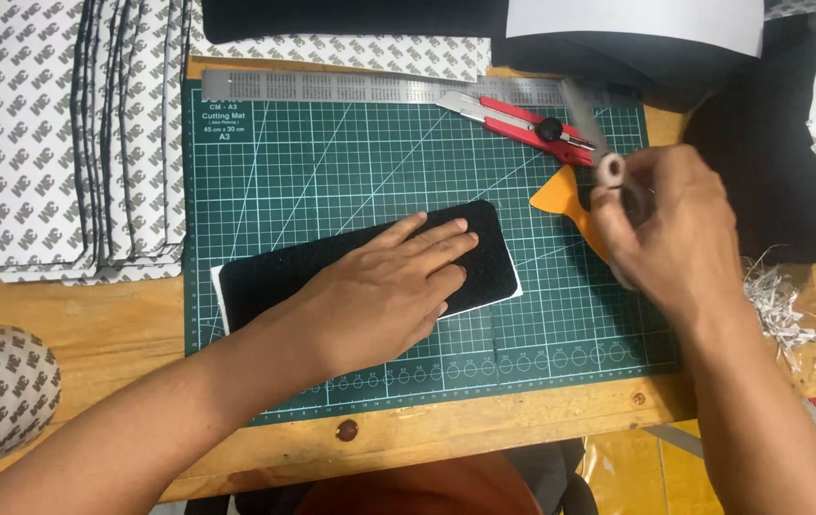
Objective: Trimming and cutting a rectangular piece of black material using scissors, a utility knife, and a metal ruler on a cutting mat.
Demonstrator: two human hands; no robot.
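Left fingers: spread flat and pressed down on the black pad [370, 257]; the left hand [384, 286] grips nothing, it only pins the pad in place.
Right fingers: curled in around a small round grey-white piece [610, 170], pinched at the fingertips; the right hand [675, 229] is blurred, so what the piece is cannot be told, nor whether anything else is in the grip.
Black pad: a rounded rectangle lying slightly tilted on the green cutting mat [332, 153], near its middle, with a white backing sheet [218, 291] showing as a thin edge along its left and lower right sides.
Orange scraper: a flat orange plastic piece [561, 195] lies on the mat just beside and partly under the right hand.
Knife: a red and grey utility knife [522, 119] rests near the top edge of the mat, apart from both hands, its blade end pointing left.
Ruler: a long steel ruler [351, 88] lies along the top edge of the mat, touching nothing in hand.
Done so far, by the look of it: the pad already has clean rounded corners and sits on its backing; paper shreds [780, 305] lie at the right edge of the wooden table [93, 315], which suggests trimming has been going on.
Left, by the look of it: the white backing sticks out past the pad and is not yet flush.
Stock: stacks of printed backing sheets [55, 143] lie to the left of the mat.
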